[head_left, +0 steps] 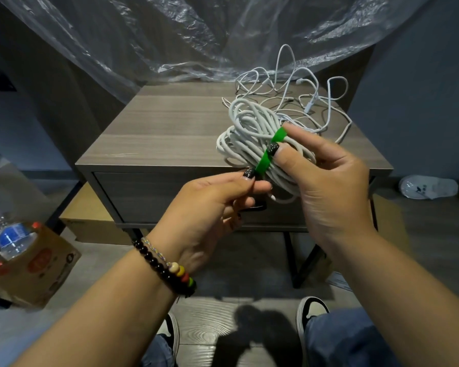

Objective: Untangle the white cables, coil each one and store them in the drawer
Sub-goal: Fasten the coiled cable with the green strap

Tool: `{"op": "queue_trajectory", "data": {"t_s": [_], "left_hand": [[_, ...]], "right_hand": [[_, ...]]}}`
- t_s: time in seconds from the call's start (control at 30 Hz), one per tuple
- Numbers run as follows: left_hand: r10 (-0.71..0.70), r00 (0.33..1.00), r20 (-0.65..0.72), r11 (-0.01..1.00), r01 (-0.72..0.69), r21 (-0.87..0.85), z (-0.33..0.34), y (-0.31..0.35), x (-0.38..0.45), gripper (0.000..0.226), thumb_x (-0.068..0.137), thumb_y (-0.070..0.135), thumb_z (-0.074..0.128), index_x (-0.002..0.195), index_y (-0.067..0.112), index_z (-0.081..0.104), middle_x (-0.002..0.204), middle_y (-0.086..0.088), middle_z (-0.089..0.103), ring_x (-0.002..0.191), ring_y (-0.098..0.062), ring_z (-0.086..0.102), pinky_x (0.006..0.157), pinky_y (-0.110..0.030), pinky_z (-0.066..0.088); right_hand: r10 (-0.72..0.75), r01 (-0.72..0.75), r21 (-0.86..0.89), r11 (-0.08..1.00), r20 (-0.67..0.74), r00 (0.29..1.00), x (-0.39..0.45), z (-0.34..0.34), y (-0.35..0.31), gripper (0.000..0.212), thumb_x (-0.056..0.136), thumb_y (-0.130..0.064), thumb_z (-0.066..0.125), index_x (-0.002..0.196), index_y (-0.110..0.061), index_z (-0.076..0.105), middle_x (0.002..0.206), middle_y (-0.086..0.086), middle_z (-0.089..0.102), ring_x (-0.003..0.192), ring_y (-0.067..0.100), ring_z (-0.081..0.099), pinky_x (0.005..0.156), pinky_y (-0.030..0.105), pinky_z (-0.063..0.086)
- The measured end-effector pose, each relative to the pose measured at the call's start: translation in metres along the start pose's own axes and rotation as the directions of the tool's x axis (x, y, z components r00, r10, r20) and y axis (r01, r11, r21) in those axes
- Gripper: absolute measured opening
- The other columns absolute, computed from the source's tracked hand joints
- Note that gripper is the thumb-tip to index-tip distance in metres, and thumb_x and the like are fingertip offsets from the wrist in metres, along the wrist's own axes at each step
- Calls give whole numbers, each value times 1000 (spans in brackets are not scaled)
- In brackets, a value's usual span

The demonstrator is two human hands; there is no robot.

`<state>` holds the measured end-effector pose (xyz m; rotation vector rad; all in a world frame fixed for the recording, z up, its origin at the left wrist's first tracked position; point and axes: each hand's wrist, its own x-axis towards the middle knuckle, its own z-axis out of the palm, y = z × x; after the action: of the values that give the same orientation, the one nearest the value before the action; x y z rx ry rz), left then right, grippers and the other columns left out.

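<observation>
Head view looks down on two bare hands held up in front of a small wooden table (170, 133). Right hand (326, 186) holds a coiled white cable (249, 133): its fingers are curled round the far side of the coil, and its thumb, with a dark painted nail, presses on a green strap (269, 152) that crosses the bundle. Left hand (212, 205) pinches the lower end of that strap between thumb and forefinger, just at the near edge of the coil; its other fingers are curled in under the palm. On the left wrist sit a bracelet of dark beads (167, 271) with a few coloured ones and a thin braided band.

Behind the coil, a loose tangle of thinner white cables (302, 96) lies on the back right part of the table, several loops standing up off the wood. Below the tabletop, the table's drawer (149, 197) is closed, its front partly hidden by the hands. Clear plastic sheeting (196, 35) hangs behind the table.

On the floor to the left stands a cardboard box (37, 266) with a plastic water bottle (6, 234) in it. At the bottom edge, two dark shoes with white trim and blue jeans show.
</observation>
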<state>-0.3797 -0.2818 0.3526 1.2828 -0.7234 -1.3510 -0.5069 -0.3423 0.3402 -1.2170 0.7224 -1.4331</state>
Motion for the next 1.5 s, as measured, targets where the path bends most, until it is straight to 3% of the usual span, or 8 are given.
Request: {"op": "queue_trajectory", "data": {"t_s": [0.27, 0.53, 0.7, 0.87, 1.13, 1.23, 1.37, 1.5], "left_hand": [[-108, 980, 169, 967, 143, -211, 4, 6, -14, 23, 78, 21, 57, 96, 15, 69, 73, 6, 59, 58, -3, 43, 61, -20, 30], [-55, 997, -49, 990, 61, 129, -10, 11, 1, 27, 92, 22, 51, 87, 8, 74, 60, 6, 58, 55, -6, 44, 57, -22, 29], [-28, 998, -61, 991, 20, -135, -9, 6, 4, 28, 94, 12, 49, 116, 3, 62, 110, -11, 71, 100, -21, 68, 83, -28, 51], [11, 997, 80, 959, 12, -283, -5, 8, 0, 29, 94, 9, 45, 116, 0, 61, 112, -13, 69, 103, -22, 68, 87, -32, 54], [-1, 983, 182, 933, 67, -352, -8, 8, 3, 44, 102, 30, 31, 128, 3, 53, 120, -20, 65, 113, -27, 62, 95, -38, 50], [-6, 988, 154, 936, 60, -348, -14, 11, 4, 44, 98, 34, 42, 124, 1, 58, 113, -21, 67, 106, -28, 65, 86, -35, 55], [25, 998, 61, 961, -8, -275, -24, 12, 5, 36, 92, 23, 55, 112, -5, 62, 106, -22, 70, 100, -28, 68, 73, -32, 60], [70, 996, -53, 978, -79, -193, -25, 6, 8, 30, 94, 15, 53, 107, -11, 61, 87, -14, 72, 71, -16, 70, 57, -25, 57]], "right_hand": [[-352, 326, -368, 871, -4, 936, 2, 3, 7, 31, 76, -8, 75, 106, -10, 71, 107, 3, 68, 104, 9, 65, 89, 17, 49], [-348, 336, -281, 899, 9, 938, 1, 1, 8, 31, 77, -4, 75, 107, -11, 70, 107, 4, 69, 105, 10, 65, 90, 21, 50], [-157, 157, -33, 987, 2, 988, 3, 2, 7, 26, 73, -9, 76, 97, -20, 75, 105, 8, 73, 102, 26, 68, 92, 46, 53], [-184, 183, -97, 978, 0, 983, 4, 1, 12, 27, 74, -9, 76, 99, -20, 74, 106, 8, 72, 104, 24, 68, 93, 46, 53], [-568, 603, -532, 595, 252, 784, 0, 3, 26, 29, 77, -10, 78, 106, -5, 72, 111, 11, 66, 107, 16, 63, 94, 22, 48], [-493, 607, -532, 590, 357, 793, -1, 4, 24, 36, 79, -21, 72, 111, -5, 70, 118, 11, 64, 111, 15, 61, 96, 29, 50], [-131, 313, -342, 886, 462, 877, -8, 3, 17, 63, 76, -25, 60, 135, -12, 41, 131, 4, 59, 118, 12, 59, 95, 36, 51], [9, 149, -270, 951, 508, 862, -16, 6, 20, 81, 75, -21, 57, 146, -18, 18, 135, 3, 58, 120, 16, 59, 100, 48, 48]]}}
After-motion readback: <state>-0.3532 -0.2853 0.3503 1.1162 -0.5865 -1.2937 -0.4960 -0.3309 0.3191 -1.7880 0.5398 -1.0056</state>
